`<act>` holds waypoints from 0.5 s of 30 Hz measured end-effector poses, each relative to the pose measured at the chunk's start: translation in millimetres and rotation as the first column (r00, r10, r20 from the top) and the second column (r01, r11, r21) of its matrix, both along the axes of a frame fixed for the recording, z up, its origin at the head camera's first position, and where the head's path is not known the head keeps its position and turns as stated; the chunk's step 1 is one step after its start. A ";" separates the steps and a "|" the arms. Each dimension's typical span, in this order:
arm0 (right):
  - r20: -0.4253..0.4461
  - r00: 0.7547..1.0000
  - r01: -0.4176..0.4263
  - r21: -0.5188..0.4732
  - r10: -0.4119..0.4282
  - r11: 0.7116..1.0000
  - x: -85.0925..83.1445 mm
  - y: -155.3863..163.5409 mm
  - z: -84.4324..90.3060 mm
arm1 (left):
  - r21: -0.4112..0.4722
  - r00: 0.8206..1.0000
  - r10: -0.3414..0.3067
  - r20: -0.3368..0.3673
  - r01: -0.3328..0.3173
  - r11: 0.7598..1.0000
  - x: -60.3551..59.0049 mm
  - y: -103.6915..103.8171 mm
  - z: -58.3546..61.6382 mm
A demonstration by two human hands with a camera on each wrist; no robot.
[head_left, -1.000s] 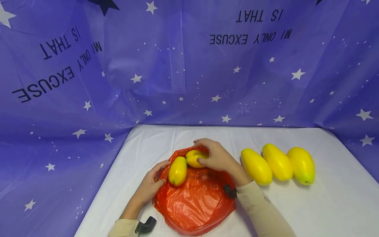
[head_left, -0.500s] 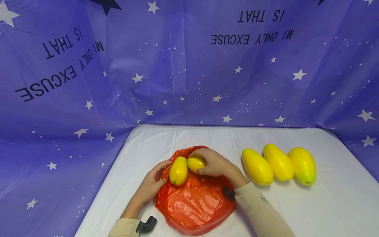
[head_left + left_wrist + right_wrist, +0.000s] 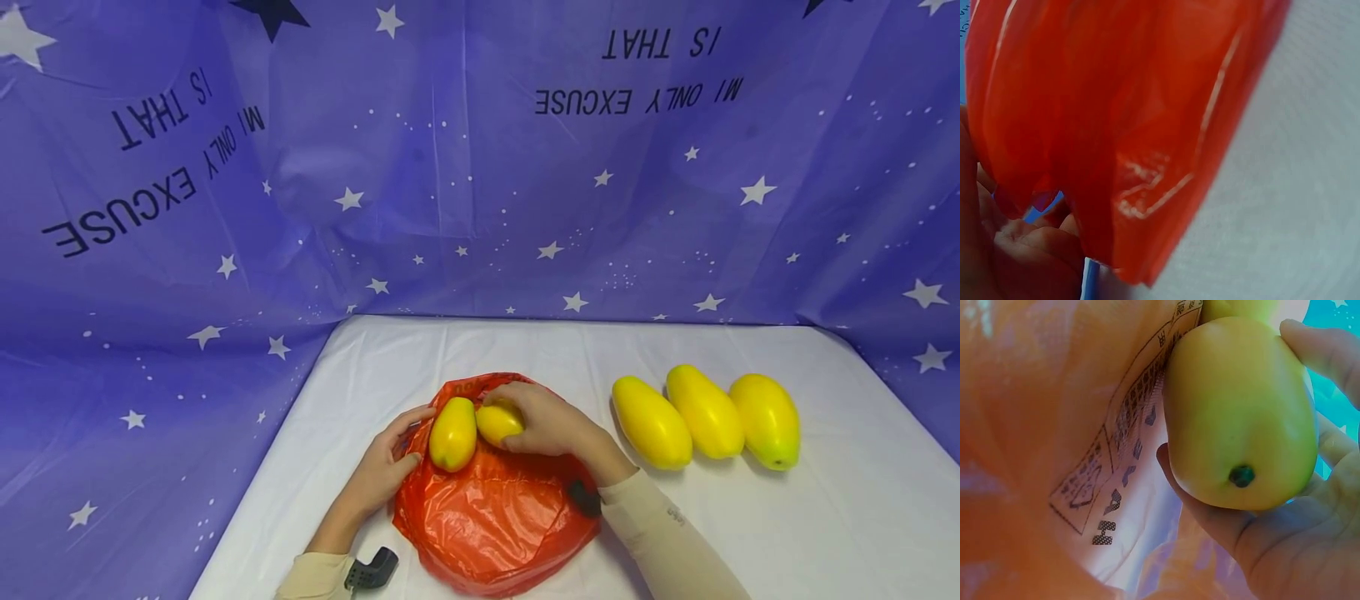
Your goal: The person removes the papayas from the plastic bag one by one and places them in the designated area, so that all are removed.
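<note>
From the head cam I see the right hand [image 3: 551, 421] wrapped around a small yellow mango-shaped fruit [image 3: 497, 423], thumb under, fingers over the top. The right wrist cam confirms it: the fruit [image 3: 1238, 412] sits in the palm, dark stem dot facing the lens, one fingertip [image 3: 1319, 350] on its far side. It sits at the mouth of the crumpled orange-red plastic bag [image 3: 495, 517], touching a second yellow fruit [image 3: 453, 433] just to its left.

The left hand [image 3: 386, 467] is at the bag's left edge, fingers curled on the plastic. The left wrist cam shows the bag film [image 3: 1116, 125] bunched against the palm, so I read it as pinching the rim, but how firmly, I can't tell.

Key relation: the held fruit's long axis runs roughly left-right, across the bag mouth. The second fruit's axis runs toward and away from me, and it lies between the two hands, nearer the left one. The bag body lies toward me from both fruits.

Three larger yellow fruits [image 3: 705, 412] lie in a row on the white tablecloth [image 3: 825, 517], right of the right hand and apart from it.

Writing: the bag has a black printed block [image 3: 1129, 437], characters not legible. The purple starred backdrop [image 3: 225, 250] reads, upside down, "MI ONLY EXCUSE IS THAT".
</note>
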State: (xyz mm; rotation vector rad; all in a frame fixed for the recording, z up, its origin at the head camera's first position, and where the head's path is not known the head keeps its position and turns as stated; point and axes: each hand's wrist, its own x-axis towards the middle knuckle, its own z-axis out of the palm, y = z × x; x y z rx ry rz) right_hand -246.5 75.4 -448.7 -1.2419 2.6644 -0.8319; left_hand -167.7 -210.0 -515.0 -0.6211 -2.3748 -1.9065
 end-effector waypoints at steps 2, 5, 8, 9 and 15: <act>0.005 1.000 0.002 -0.010 -0.002 1.000 1.8 1.2 1.0 | 0.002 1.000 -0.001 -0.002 0.001 1.000 -0.1 0.1 -0.4; 0.022 1.000 0.007 -0.028 -0.006 1.000 4.6 3.0 3.0 | -0.004 1.000 0.002 -0.004 -0.002 1.000 0.0 0.2 -0.5; 0.034 0.999 0.007 -0.046 -0.006 0.999 7.2 4.5 5.2 | -0.009 1.000 0.007 -0.005 -0.007 1.000 0.3 0.1 -0.4; 0.033 0.999 0.007 -0.047 -0.006 0.999 7.9 5.1 5.5 | -0.011 1.000 0.008 -0.006 -0.008 1.000 0.4 0.2 -0.3; 0.028 1.000 0.011 -0.063 -0.009 0.998 11.8 9.0 9.6 | -0.006 1.000 0.006 -0.004 -0.006 1.000 0.3 0.2 -0.4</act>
